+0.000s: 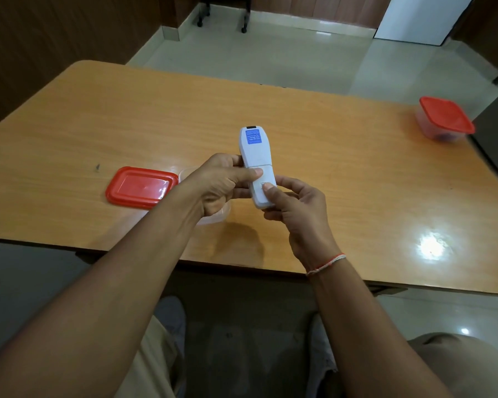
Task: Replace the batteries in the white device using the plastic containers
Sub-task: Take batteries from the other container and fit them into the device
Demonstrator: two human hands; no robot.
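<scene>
Head view shows the white device (255, 159) held back-side up above the near middle of the table (357, 173), its blue label toward the far end and the battery cover (263, 186) toward the person. The cover appears seated or nearly so; whether it is latched cannot be told. Risk, as judged: thumb pressure applied off the cover's sliding line could jam it or snap its catch, and a sudden release could send the cover or loose cells off the near edge. The left hand (222, 182) grasps the device's middle, fingers curled round it and thumb laid across the seam. The right hand (293, 209) grips the near end, thumb pressing on the cover, fingers wrapped beneath. Directly under the left hand sits an open clear container (216, 216), mostly hidden, contents not visible. Its red lid (141, 186) lies just beside it toward the left edge. A second container with red lid (443, 119) stands closed near the far right corner, well apart.
</scene>
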